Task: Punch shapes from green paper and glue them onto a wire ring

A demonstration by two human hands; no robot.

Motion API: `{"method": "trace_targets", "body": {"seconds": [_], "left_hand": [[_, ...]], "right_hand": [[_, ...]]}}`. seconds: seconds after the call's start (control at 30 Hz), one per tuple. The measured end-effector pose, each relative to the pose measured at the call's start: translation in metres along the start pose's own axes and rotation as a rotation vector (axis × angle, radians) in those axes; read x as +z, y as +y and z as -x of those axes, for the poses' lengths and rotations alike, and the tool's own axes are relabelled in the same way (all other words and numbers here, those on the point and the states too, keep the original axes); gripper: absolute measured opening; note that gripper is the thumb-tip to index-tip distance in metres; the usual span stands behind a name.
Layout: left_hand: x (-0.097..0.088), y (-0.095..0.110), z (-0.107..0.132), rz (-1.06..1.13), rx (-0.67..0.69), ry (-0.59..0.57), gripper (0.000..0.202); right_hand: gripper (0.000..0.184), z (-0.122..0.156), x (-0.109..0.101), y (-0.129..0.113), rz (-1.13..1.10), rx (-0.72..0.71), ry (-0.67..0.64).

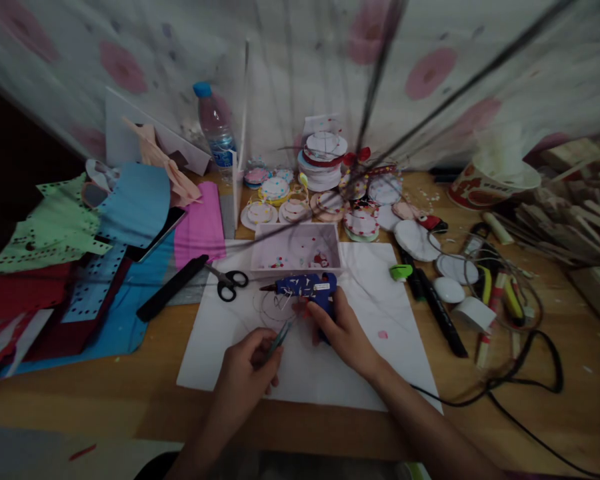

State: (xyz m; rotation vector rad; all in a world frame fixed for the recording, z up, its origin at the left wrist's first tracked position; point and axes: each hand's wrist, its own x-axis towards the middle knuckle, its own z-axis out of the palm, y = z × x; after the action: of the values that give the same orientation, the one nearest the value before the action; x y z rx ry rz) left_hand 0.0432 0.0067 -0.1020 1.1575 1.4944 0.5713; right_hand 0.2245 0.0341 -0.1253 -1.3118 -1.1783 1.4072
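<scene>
My right hand [344,327] is wrapped round the handle of a blue glue gun [305,287], its nozzle pointing left. Pinched in my left hand [250,367] is a slim teal tool that looks like a pair of tweezers [280,337], its tip angled up under the glue gun. Both hands are over a white sheet [370,380]. Just behind the glue gun stands a pale open box [297,240] with small coloured bits in it. Thin rings of wire or thread show faintly below the nozzle. Black-handled scissors [233,285] lie to the left.
Small decorated paper hats [275,190] stand at the back. Coloured sheets [135,200] pile up on the left, near a water bottle [215,130]. Rightward lie black markers [443,313], white discs [416,240], a paper bucket [495,183], wooden sticks [570,207] and a black cord [525,380].
</scene>
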Motion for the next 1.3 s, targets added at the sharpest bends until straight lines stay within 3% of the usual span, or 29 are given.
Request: {"method": "trace_targets", "body": {"seconds": [0.27,0.47,0.6,0.7,0.83,0.97,1.1,1.3], "left_hand": [[0.0,-0.003,-0.001,-0.073,-0.002,-0.054,0.014],[-0.005,0.0,0.003,-0.115,0.07,-0.03,0.011],[-0.022,0.006,0.014,-0.052,0.124,0.045,0.015],[-0.038,0.014,0.014,-0.034,0.215,0.154,0.017],[-0.049,0.03,-0.011,-0.26,0.502,0.304,0.017],[-0.049,0.049,-0.056,-0.49,0.754,0.267,0.018],[-0.049,0.059,-0.087,-0.568,0.802,0.167,0.016],[-0.059,0.068,-0.09,-0.643,0.81,0.061,0.019]], "right_hand": [[0.022,0.0,0.0,0.002,-0.021,-0.005,0.022],[0.029,0.006,-0.009,-0.005,-0.125,-0.126,0.023],[0.018,0.006,-0.019,-0.012,-0.259,-0.261,0.222],[0.011,0.001,-0.024,-0.015,-0.284,-0.261,0.389],[0.013,-0.007,-0.025,-0.013,-0.355,-0.197,0.494],[0.017,-0.011,-0.025,-0.01,-0.403,-0.175,0.559],[0.021,-0.011,-0.027,-0.011,-0.422,-0.16,0.595],[0.022,-0.016,-0.027,-0.009,-0.491,-0.051,0.512]]}}
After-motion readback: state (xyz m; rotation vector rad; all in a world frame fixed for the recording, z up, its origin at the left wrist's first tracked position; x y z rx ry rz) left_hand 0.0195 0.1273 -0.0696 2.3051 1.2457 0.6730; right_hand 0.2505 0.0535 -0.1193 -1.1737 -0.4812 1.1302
